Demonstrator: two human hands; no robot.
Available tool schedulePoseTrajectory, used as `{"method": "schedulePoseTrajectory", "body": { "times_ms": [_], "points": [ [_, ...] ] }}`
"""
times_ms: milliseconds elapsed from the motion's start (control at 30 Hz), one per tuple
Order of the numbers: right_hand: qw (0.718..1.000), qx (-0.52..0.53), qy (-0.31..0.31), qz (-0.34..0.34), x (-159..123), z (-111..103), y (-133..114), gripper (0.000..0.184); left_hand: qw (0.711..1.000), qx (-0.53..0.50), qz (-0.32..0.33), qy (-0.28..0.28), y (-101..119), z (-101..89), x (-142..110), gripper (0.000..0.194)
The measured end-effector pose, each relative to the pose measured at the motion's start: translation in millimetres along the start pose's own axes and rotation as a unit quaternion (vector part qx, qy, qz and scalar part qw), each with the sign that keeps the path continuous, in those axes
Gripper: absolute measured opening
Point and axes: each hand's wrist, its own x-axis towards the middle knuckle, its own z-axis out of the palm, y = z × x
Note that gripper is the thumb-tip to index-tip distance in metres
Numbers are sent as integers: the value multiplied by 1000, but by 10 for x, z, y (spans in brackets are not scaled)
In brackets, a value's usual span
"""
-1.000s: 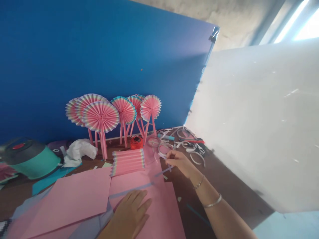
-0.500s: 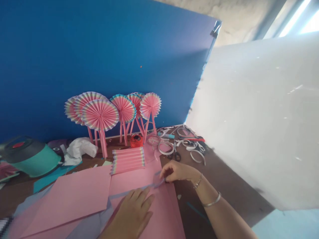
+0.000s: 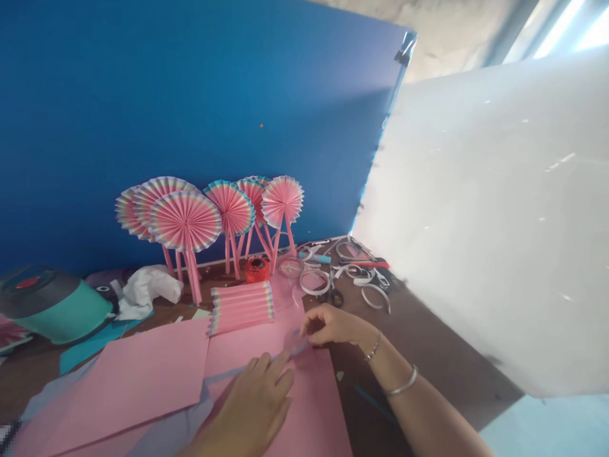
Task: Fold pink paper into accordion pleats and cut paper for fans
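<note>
My left hand [image 3: 254,403] lies flat, fingers stretched, on a pink paper sheet [image 3: 266,355] on the brown table. Just right of it, my right hand [image 3: 335,327] pinches the end of a thin bluish strip [image 3: 297,348] that runs along the sheet's fold toward my left fingertips. A pleated pink paper block [image 3: 242,306] lies just beyond the sheet. Behind it, several round pink paper fans on sticks [image 3: 190,219] lean against the blue board [image 3: 190,114].
A second pink sheet [image 3: 133,374] lies to the left. A teal container with a dark lid [image 3: 52,308] and crumpled white paper [image 3: 150,289] sit at left. Tape rolls, white paper rings and scissors [image 3: 335,279] crowd the back. A white board [image 3: 499,209] stands at right.
My right hand came back from near the tape rolls toward me, bringing the thin strip down onto the pink sheet beside my left fingertips. My left hand stayed on the sheet.
</note>
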Motion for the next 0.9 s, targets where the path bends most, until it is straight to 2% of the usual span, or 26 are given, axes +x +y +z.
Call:
{"method": "schedulePoseTrajectory", "body": {
  "times_ms": [167,433,633,900],
  "points": [
    [998,37,36,33,67,29,80,23,1000,-1,-7,18,34,7,43,22],
    [994,62,43,73,90,62,97,24,999,-11,-2,52,39,42,25,26],
    [992,41,71,97,89,124,44,24,996,-58,-18,59,46,89,36,20],
    [991,10,86,106,59,173,-38,23,997,-44,-21,65,31,99,20,20]
  ]
}}
